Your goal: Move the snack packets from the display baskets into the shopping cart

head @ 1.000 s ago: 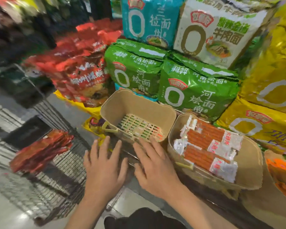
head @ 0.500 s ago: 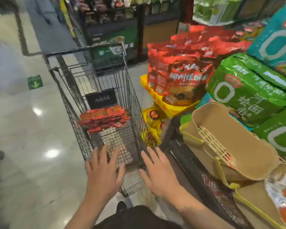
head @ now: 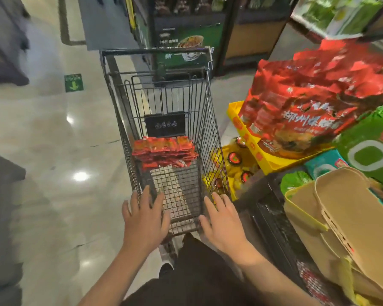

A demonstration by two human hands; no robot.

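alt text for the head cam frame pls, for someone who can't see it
Two empty hands, left hand and right hand, reach with spread fingers over the near end of a wire shopping cart holding a pile of red snack packets. At right, an empty tan display basket sits below stacked noodle bags.

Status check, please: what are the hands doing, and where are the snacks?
Left hand, right hand open, empty. Red snack packets in black wire shopping cart. Nothing blocking.

Red snack packets point(head: 164, 152) piled in cart point(head: 210, 120)
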